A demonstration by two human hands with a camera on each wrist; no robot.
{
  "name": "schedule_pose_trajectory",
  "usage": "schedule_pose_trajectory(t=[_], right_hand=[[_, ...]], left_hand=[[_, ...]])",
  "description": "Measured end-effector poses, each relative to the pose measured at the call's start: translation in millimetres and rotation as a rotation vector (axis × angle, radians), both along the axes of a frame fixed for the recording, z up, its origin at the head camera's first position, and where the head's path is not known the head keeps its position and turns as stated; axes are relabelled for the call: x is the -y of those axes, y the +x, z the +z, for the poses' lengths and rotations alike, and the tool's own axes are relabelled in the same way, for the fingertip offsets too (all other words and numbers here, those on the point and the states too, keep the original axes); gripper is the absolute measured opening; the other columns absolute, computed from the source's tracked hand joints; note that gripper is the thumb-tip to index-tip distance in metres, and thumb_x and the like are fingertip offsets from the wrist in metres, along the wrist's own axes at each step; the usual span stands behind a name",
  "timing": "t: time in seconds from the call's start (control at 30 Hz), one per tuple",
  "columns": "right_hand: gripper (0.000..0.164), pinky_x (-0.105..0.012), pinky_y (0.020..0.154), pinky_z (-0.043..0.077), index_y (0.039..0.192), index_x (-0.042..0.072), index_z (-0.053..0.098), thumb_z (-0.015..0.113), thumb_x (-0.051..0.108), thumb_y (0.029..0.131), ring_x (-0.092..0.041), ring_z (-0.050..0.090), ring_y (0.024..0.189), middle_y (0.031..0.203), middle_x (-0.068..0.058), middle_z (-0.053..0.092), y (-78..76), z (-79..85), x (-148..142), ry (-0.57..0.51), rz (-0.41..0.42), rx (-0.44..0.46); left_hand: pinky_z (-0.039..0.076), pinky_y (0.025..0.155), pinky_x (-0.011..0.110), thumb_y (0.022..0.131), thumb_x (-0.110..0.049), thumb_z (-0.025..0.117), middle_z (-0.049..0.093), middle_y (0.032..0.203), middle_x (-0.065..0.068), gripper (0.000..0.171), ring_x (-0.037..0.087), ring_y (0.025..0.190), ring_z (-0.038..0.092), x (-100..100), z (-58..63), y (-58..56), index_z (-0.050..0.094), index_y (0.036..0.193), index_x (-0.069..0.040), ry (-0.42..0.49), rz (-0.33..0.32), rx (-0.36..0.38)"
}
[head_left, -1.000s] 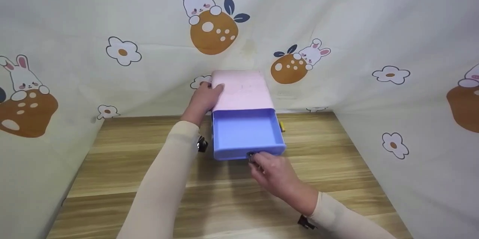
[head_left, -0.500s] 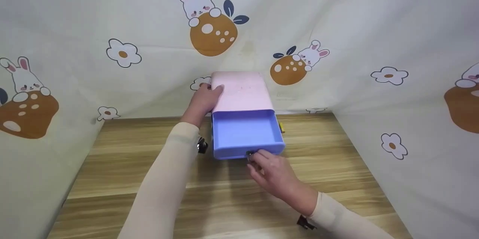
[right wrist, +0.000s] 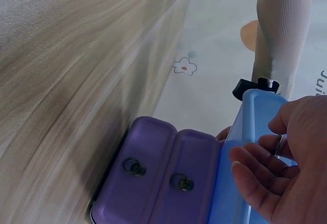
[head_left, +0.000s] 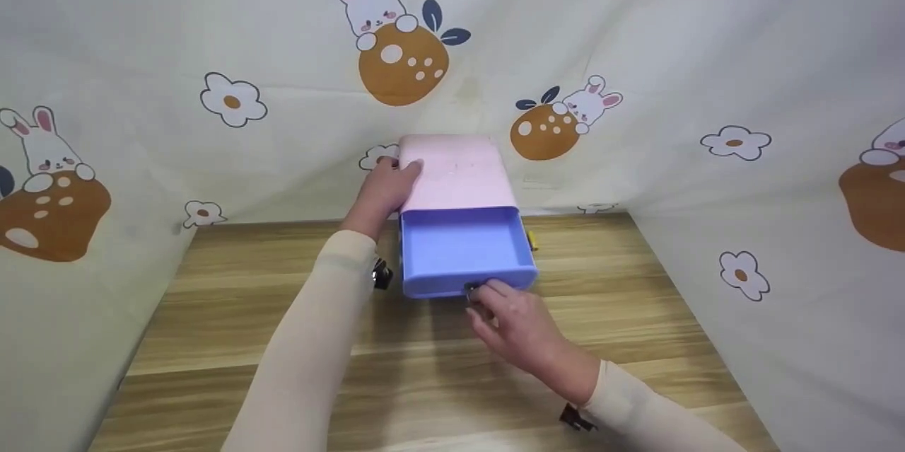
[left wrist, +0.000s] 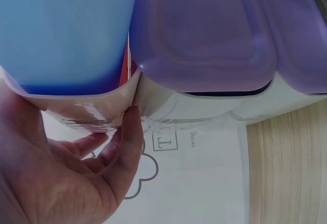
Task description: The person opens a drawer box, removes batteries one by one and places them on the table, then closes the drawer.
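A small drawer cabinet with a pink top (head_left: 459,172) stands at the back of the table. Its top drawer, a blue one (head_left: 438,284), is pulled out, and its floor is bare. My left hand (head_left: 385,189) grips the cabinet's left edge, thumb over the top and bent fingers against the side. At the drawer front my right hand (head_left: 523,325) pinches the metal ring pull (right wrist: 279,145), partly hidden by the fingers. Below, two purple drawers (right wrist: 153,142) are pushed in, each with its own ring pull (right wrist: 180,181).
A thin red strip (left wrist: 124,71) shows beside the blue drawer in the left wrist view. Something small and yellow (head_left: 533,240) pokes out at the cabinet's right. Cloth printed with rabbits (head_left: 283,35) walls the wooden table (head_left: 247,339) at back and sides.
The blue drawer's front has slid slightly inward, toward the cabinet, with my right hand staying on the ring pull. The left hand keeps its place on the cabinet.
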State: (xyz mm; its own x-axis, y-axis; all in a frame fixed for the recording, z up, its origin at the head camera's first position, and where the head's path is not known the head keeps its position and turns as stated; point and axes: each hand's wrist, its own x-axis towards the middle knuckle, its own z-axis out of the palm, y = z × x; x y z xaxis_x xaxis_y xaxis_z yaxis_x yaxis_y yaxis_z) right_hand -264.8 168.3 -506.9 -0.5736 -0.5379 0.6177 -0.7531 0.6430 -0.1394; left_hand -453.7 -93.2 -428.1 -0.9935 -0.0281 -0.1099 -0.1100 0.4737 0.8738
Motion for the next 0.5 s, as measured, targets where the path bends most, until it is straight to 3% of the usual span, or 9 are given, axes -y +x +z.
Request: schedule_pose_trajectory(t=[0.33,0.5], right_hand=[[0.015,-0.020,0.064,0.056,0.104,0.014,0.071,0.083,0.016,0.096,-0.006,0.066,0.074,0.093,0.004,0.070,-0.5,1.8,2.6,0.012,-0.017,0.034],[0.017,-0.022,0.062,0.056,0.103,0.012,0.071,0.085,0.014,0.094,-0.006,0.065,0.072,0.091,0.004,0.068,-2.9,0.4,2.8,0.008,-0.006,-0.005]], left_hand=[[0.048,0.116,0.050,0.110,-0.061,0.053,0.049,0.165,0.025,0.085,0.038,0.144,0.055,0.2,-1.5,-3.4,0.038,0.166,0.001,0.012,0.000,0.006],[0.048,0.116,0.049,0.110,-0.060,0.054,0.050,0.164,0.024,0.084,0.035,0.143,0.054,0.9,-1.1,-1.7,0.039,0.165,0.001,0.016,-0.006,0.006]])
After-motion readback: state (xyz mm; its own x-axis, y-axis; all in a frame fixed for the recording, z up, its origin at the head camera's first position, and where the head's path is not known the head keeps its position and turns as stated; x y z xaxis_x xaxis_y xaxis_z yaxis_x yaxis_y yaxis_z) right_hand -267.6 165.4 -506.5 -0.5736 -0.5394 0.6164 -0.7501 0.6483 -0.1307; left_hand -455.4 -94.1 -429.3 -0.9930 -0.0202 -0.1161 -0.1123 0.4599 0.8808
